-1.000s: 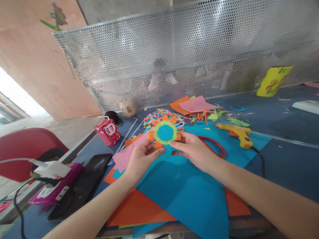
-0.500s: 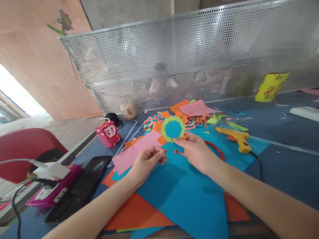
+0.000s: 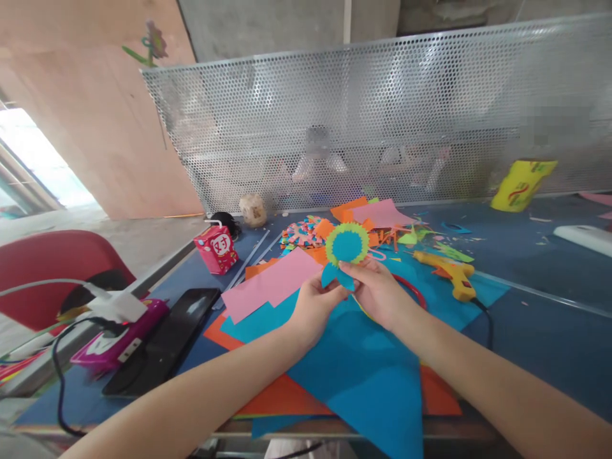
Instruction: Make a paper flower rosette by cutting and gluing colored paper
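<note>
A round paper flower [image 3: 348, 247] has a blue centre, a jagged light-green ring and orange petals behind it. My right hand [image 3: 382, 290] grips its lower edge, thumb on the front. Two blue paper tails [image 3: 336, 277] now show under the disc. My left hand [image 3: 313, 309] is closed at the lower end of these tails, fingertips close to my right hand's; its exact grip is partly hidden. Below both hands lie blue sheets [image 3: 363, 370], with a pink sheet [image 3: 272, 287] to the left.
A yellow glue gun [image 3: 452, 273] lies to the right, its cord running toward me. On the left are a red drink box [image 3: 216, 248], a black phone [image 3: 167, 344] and a purple power strip [image 3: 122, 341]. A perforated metal screen [image 3: 363, 121] stands behind paper scraps [image 3: 301, 233].
My left hand has moved right and up to meet the flower. The blue tails now stand out below its disc. The view has shifted slightly.
</note>
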Demonstrator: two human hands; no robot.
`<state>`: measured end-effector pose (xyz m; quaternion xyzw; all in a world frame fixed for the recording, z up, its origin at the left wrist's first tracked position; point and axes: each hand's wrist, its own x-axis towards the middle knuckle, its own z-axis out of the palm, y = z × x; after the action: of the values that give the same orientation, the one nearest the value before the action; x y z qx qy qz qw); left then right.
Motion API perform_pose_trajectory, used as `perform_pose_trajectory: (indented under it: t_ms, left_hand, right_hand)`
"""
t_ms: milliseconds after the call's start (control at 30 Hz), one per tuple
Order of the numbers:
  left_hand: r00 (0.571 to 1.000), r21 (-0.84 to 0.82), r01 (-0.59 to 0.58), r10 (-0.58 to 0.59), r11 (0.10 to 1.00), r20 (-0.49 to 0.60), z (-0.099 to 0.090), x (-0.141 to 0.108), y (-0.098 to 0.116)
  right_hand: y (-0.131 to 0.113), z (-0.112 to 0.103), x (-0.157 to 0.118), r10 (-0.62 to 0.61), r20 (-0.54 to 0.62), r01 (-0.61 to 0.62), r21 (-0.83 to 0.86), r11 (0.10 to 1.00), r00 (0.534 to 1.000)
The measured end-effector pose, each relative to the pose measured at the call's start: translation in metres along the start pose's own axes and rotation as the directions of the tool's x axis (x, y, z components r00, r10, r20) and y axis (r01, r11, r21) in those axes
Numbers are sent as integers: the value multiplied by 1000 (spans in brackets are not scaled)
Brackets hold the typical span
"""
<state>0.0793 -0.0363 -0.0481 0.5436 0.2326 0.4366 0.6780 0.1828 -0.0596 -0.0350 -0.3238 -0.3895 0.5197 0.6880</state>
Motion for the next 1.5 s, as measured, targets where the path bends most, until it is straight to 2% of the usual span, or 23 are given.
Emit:
perform_pose_trajectory:
  t_ms: [167,300,467,667,767,900,967,1033,1133,1233,1367,1500]
  left_hand:
    - [999,7,15,-15,1000,-31,11,8,-6]
    - [998,54,34,-32,998,-49,12,10,-7]
    - [992,66,110,-114,992,58,2,4,4]
    - [985,70,167,-170,983,39,-14,2,9]
    - [982,55,181,-184,982,46,-8,-1,5]
    - [968,-21,250,-249,968,28,12,-11,2]
    - [942,-86,335,-334,938,26,21,-16,3]
    - [897,-125,441,-431,889,102,26,-17,4]
    - [810,-36,554,-529,831,255,28,-14,6]
    - [757,51,594,-579,803,302,24,-12,8]
    - [769,21,583,-561,812,306,10,-9,13]
    - [812,23,548,-538,836,226,-12,-4,17]
  right_hand:
    - [-5,0,-2,9,-31,-10,-14,1000,999]
    - [-9,0,-1,21,-62,-21,-11,1000,998]
    - [-20,-8,6,52,-111,-49,25,998,992]
    - [-25,-12,11,25,-162,-13,76,997,987]
    - [-19,-9,10,25,-168,-13,75,997,986]
    - [-16,-9,10,-19,-165,31,65,997,986]
    - [-17,-10,10,-58,-149,67,55,996,987]
    - [-18,-9,9,-87,-128,92,36,995,988]
    - [-18,-9,8,-115,-115,115,-6,993,987]
    - [-16,-11,8,-128,-99,120,-76,990,987]
    - [-17,-16,9,-117,-74,105,-142,984,990]
    - [-15,-17,10,-102,-78,85,-198,977,992]
